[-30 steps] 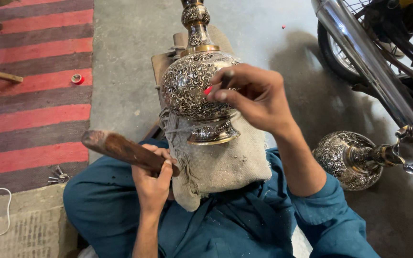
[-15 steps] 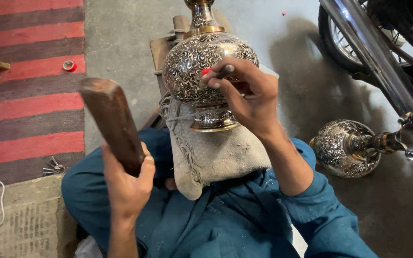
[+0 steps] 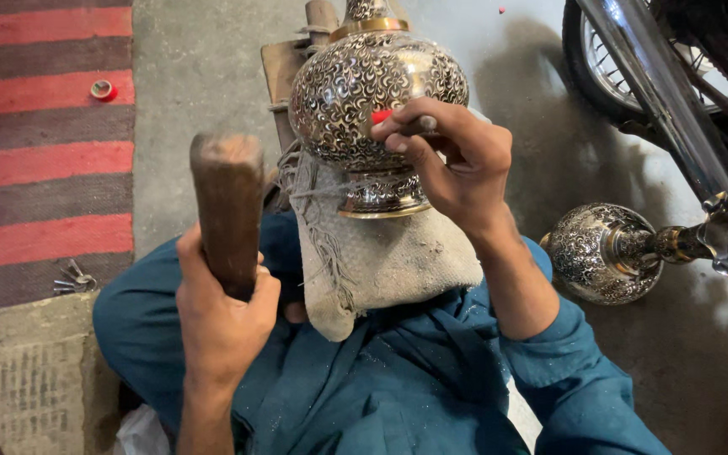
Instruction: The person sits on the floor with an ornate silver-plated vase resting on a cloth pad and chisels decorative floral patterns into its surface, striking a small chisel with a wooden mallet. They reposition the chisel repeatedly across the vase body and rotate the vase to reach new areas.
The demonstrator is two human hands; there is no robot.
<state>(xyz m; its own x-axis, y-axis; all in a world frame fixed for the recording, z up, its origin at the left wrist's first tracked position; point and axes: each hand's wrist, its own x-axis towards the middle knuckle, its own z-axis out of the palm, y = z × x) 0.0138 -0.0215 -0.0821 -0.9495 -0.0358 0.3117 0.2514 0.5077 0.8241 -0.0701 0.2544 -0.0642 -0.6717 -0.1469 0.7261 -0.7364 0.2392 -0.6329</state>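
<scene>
Concrete floor (image 3: 204, 76) bears striped rug (image 3: 35, 168), keys (image 3: 73, 278), tape roll (image 3: 104, 89).

The left hand (image 3: 216, 316) grips a brown wooden mallet (image 3: 227, 206), raised upright beside the work. The right hand (image 3: 457, 160) pinches a small red-tipped tool (image 3: 383, 116) against the side of an engraved metal vase (image 3: 372, 93). The vase rests on a pale burlap cloth (image 3: 389, 261) draped over the person's lap, clad in teal clothing (image 3: 398, 388). A second engraved metal piece (image 3: 600, 253) lies on the concrete floor (image 3: 195, 84) to the right, near a motorcycle wheel (image 3: 625, 59). On the left lies a red striped rug (image 3: 44, 160) with a tape roll (image 3: 103, 89) and keys (image 3: 73, 278).
</scene>
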